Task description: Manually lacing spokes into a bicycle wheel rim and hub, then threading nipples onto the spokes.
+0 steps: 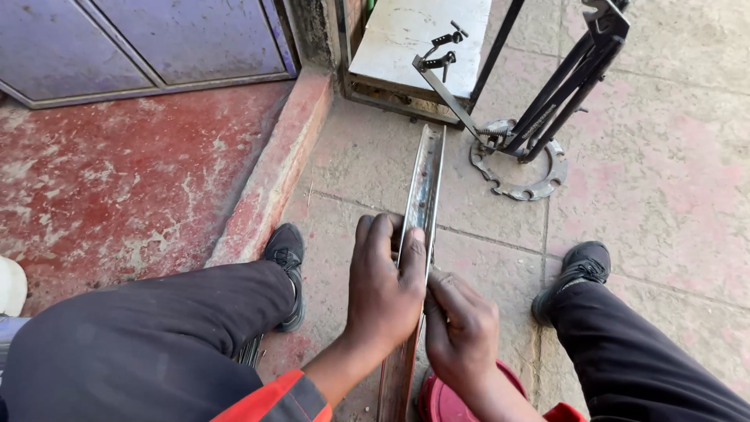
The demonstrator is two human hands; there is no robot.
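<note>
1. At the far left edge sits a small pale rounded object [11, 286], only partly in view; what it is cannot be told.
2. A worn red-painted floor [117, 180] fills the left side, its coating scuffed and flaked to grey in patches. Behind it stands a bluish-purple metal door [148, 39] with raised frame lines.
3. A raised red concrete curb [273, 172] runs diagonally between the painted floor and grey paving slabs [656, 164] with visible joints.
4. The person's left leg, in dark matte trousers, ends in a black shoe [286, 258] set just beside the curb.
5. The left hand [384, 293] grips a bicycle wheel rim [422, 195] from above, fingers curled together and clamped over its edge. The rim is thin, shiny, channel-shaped metal, seen edge-on; it stands upright between the knees and runs away from the person towards the stand.
6. The right hand [459, 328] touches the rim just below the left, fingers close together and folded against its side; whether they wrap fully around it cannot be told.
7. A red rounded container [445, 402] lies under the right wrist.
8. Beyond the rim's far end, a white-painted flat panel [414, 35] lies in a metal frame.
9. A dark steel stand [547, 101] of angled bars rises from a toothed ring-shaped base [539, 184].
10. The right black shoe [582, 266] rests on the paving.
</note>
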